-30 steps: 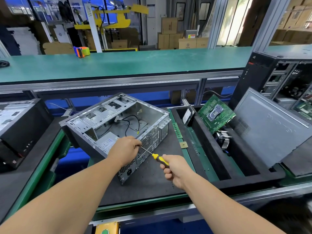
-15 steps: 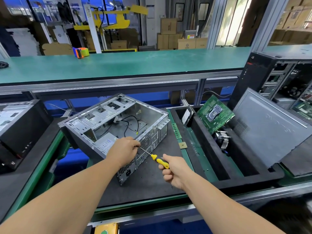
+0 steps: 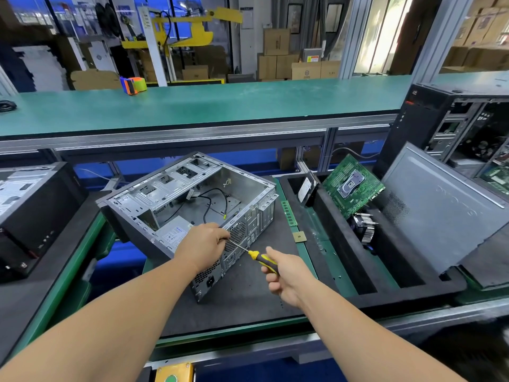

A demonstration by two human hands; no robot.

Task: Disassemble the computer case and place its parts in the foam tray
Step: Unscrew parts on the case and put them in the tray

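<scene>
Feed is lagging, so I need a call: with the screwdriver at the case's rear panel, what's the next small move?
Probably keep turning the screwdriver in the right hand: its tip meets the computer case rear edge, where the left hand grips, and the power supply is still inside.

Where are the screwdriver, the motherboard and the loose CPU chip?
screwdriver (image 3: 261, 259): head view, on its yellow-black handle.
motherboard (image 3: 337, 194): head view, on bare green board left of the socket.
CPU chip (image 3: 299, 237): head view, on its centre.
</scene>
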